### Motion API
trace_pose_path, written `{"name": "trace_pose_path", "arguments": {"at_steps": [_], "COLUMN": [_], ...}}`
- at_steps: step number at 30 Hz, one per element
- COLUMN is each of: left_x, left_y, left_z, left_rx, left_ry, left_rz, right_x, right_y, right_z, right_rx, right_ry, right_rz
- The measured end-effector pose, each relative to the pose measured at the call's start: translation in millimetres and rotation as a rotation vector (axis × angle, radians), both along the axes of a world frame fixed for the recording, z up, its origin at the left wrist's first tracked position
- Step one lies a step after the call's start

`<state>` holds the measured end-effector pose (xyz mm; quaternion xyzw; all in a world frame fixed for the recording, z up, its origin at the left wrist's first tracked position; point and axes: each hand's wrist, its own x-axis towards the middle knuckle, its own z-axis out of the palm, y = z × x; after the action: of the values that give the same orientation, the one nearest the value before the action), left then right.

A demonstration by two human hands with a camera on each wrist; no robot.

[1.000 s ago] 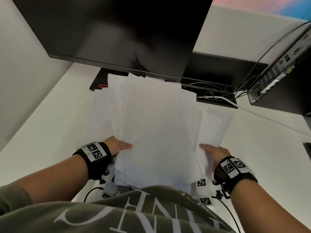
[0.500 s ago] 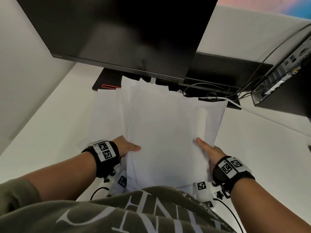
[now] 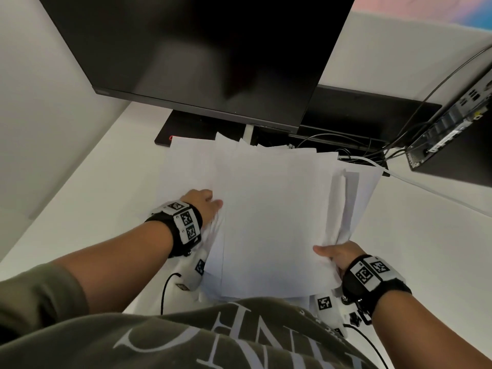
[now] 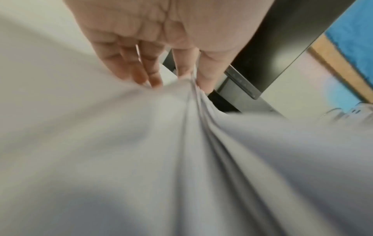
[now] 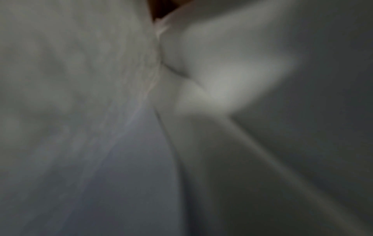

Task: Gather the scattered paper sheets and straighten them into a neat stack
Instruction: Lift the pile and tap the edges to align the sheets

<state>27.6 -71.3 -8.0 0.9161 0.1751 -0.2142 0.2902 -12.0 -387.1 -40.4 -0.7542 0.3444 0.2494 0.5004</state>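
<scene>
A loose pile of white paper sheets (image 3: pixel 271 214) is held over the white desk (image 3: pixel 87 209), below the monitor. The sheets' edges are uneven, fanning out at the far end and on the right. My left hand (image 3: pixel 206 205) grips the pile's left edge; in the left wrist view my left hand (image 4: pixel 177 79) pinches the gathered sheets (image 4: pixel 161 143). My right hand (image 3: pixel 334 255) holds the near right corner, thumb on top, where several sheets curl upward. The right wrist view is filled with blurred paper (image 5: pixel 222 79), and the fingers are hidden.
A dark monitor (image 3: pixel 213 57) hangs over the far desk, its black base (image 3: pixel 186 129) just behind the papers. Black cables (image 3: pixel 359 153) and a white cable (image 3: pixel 426 187) run right to a computer box (image 3: pixel 452 134). A wall closes the left side.
My left hand slid forward along the left edge. My right hand drew back to the near right corner. The sheets on the right bunched inward and now curl up.
</scene>
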Motion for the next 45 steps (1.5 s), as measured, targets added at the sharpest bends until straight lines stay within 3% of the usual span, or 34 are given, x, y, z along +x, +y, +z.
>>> {"name": "trace_pose_path", "arguments": {"at_steps": [4,11,19,28,36,45], "left_x": [7.9,4.8,11.9,17.8,18.8,21.2], "left_y": [16.8,1.2,16.1,16.4,14.6,11.2], "left_z": [1.9,-1.7,0.0,8.7,11.4,13.8], "left_rx": [0.224,0.055,0.242,0.131,0.231,0.014], "left_ry": [0.057,-0.004,0.074,0.063,0.104,0.097], "left_rz": [-0.106,-0.101,-0.157,-0.053,-0.191,-0.066], "right_x": [-0.5,-2.9,-6.5,-12.3,-11.2,-12.6], "right_y": [-0.6,-2.4,0.6,0.0,-5.6,-4.2], "right_z": [-0.1,-1.9,-1.0,-4.6,-11.6,-5.5], "right_rx": [-0.002,0.029,0.053,0.162,0.178,0.163], "right_ry": [-0.014,-0.032,-0.055,-0.011,-0.004,0.011], "right_rz": [0.004,-0.007,-0.022,-0.069,-0.054,-0.055]}}
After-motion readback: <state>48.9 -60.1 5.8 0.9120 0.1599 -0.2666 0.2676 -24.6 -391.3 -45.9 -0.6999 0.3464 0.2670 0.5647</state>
